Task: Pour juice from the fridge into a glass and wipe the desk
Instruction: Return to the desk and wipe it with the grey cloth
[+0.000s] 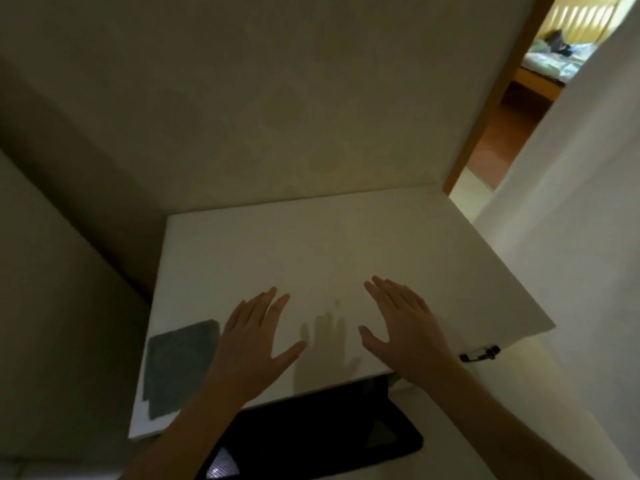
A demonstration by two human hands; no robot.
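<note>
White desk (pixel 346 244) — left hand (pixel 254 344), right hand (pixel 403 327) flat, fingers straight.

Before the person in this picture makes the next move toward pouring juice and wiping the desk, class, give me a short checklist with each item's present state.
1. Left hand free, fingers straight, no grip on anything: ok.
2. Right hand free, fingers straight: ok.
3. Flat grey square cloth ready on the white rectangular desk, at its near left corner: ok.
4. Glass on desk: not ok, none in view.
5. Juice and fridge: cannot tell, out of view.
</note>
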